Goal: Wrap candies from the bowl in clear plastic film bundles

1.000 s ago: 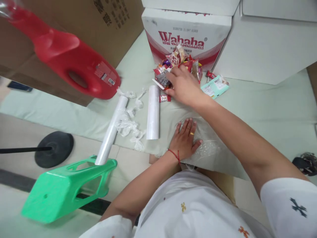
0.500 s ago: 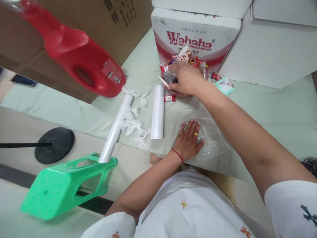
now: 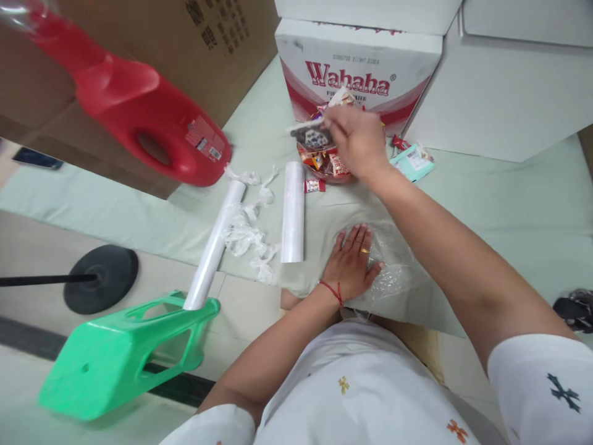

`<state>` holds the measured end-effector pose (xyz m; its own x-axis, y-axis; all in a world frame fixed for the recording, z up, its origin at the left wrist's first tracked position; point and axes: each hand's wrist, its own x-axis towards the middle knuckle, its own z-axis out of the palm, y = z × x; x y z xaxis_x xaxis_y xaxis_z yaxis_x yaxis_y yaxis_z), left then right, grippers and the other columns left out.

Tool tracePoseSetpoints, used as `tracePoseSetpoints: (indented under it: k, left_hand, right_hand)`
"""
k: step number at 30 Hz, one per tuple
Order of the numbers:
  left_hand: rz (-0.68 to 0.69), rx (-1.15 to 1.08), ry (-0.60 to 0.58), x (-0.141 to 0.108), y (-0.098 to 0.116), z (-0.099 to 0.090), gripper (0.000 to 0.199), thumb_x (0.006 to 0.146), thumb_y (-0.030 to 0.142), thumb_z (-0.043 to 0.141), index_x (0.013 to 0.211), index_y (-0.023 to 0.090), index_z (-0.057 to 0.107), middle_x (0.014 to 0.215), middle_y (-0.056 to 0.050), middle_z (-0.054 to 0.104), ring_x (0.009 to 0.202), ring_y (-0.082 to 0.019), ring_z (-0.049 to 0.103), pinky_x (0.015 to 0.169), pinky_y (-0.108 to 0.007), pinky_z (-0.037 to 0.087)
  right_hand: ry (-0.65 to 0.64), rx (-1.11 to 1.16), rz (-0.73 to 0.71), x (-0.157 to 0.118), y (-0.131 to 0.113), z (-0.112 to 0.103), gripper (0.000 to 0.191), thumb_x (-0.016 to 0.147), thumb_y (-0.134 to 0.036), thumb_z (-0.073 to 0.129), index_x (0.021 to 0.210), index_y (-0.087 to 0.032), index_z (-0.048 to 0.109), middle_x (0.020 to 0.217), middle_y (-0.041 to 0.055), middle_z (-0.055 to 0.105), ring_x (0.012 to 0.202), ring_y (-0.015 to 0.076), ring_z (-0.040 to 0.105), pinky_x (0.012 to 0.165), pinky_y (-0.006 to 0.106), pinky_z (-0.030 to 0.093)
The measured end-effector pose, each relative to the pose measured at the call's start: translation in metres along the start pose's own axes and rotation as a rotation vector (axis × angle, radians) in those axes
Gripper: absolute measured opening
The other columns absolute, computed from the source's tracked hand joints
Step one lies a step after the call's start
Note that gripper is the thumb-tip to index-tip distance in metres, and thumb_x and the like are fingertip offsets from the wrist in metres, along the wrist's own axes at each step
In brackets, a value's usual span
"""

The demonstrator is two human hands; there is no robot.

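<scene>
My left hand (image 3: 348,262) lies flat, fingers out, on a clear plastic bag (image 3: 393,269) spread over the cloth near my lap. Above the bowl, my right hand (image 3: 356,139) pinches a small dark snack packet (image 3: 311,137) with a pale edge; its exact kind is blurred. Beneath it, a clear bowl (image 3: 341,180) holds several wrapped candies (image 3: 338,164), partly covered by my hand. One red-wrapped candy (image 3: 315,185) sits on the cloth beside the bowl. To the left of the bowl lies a white plastic roll (image 3: 293,213).
A Wahaha carton (image 3: 356,59) stands behind the bowl, with a teal packet (image 3: 414,162) to its front right. At left are a red jug (image 3: 152,117), crumpled plastic (image 3: 245,232), and another white roll (image 3: 215,247) reaching past the edge to a green stool (image 3: 102,364).
My right hand has lifted the dark packet up from the candies, uncovering more of the bowl. My left hand stays flat on the bag. The view has shifted slightly.
</scene>
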<state>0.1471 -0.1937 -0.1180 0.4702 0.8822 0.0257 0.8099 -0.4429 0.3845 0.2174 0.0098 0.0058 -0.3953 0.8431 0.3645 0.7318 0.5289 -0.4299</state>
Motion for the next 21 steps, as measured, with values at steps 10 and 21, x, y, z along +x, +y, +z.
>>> tracePoseSetpoints:
  k: [10, 21]
  left_hand:
    - [0.007, 0.02, 0.016, -0.001, -0.001, 0.001, 0.072, 0.107, 0.053, 0.035, 0.16, 0.004, 0.034, 0.171, -0.019, 0.029, 0.161, -0.031, 0.023, 0.132, -0.054, 0.018]
    - [0.018, -0.004, 0.076, -0.002, -0.002, 0.003, 0.068, 0.108, 0.05, 0.037, 0.159, 0.006, 0.036, 0.169, -0.018, 0.034, 0.16, -0.03, 0.027, 0.131, -0.054, 0.021]
  right_hand:
    - [0.407, 0.84, 0.379, -0.004, 0.065, -0.048, 0.02, 0.084, -0.014, 0.064, 0.064, -0.02, 0.061, 0.059, -0.0054, 0.061, 0.059, 0.0036, 0.048, 0.062, 0.035, 0.033]
    - [0.54, 0.585, 0.471, -0.003, 0.087, -0.043, 0.029, 0.083, 0.0, 0.056, 0.066, -0.023, 0.05, 0.065, -0.0042, 0.048, 0.064, 0.0128, 0.045, 0.065, 0.028, 0.039]
